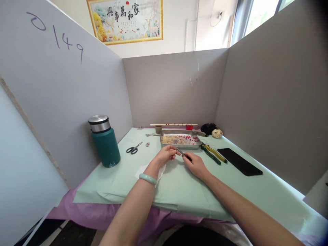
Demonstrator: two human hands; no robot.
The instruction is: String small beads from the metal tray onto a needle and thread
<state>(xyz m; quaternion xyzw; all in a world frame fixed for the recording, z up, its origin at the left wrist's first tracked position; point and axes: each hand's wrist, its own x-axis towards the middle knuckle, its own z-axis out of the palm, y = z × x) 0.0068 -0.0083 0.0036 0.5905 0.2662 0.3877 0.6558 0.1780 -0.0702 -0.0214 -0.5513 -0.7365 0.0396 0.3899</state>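
Note:
My left hand (pixel 167 154), with a pale green bangle (pixel 148 178) on its wrist, is over the middle of the table, fingers pinched together. Whatever lies between those fingertips is too small to make out. My right hand (pixel 196 164) grips a slim metal tool with a dark handle (pixel 180 151); its kind is not clear. The tool's tip points up and left, meeting the left fingertips. Just beyond both hands sits a metal tray (pixel 180 147) of small gold, clear and red beads (pixel 174 139). White tissue (pixel 161 172) lies partly under my left wrist.
Black-handled scissors (pixel 133 149) and a small ring-like piece (pixel 148 144) lie left of the tray. A green bottle (pixel 106 147) stands further left. Green and yellow pliers (pixel 211 154) and a black slab (pixel 239 161) lie right. Behind the tray, a stick (pixel 174 124) spans small cups.

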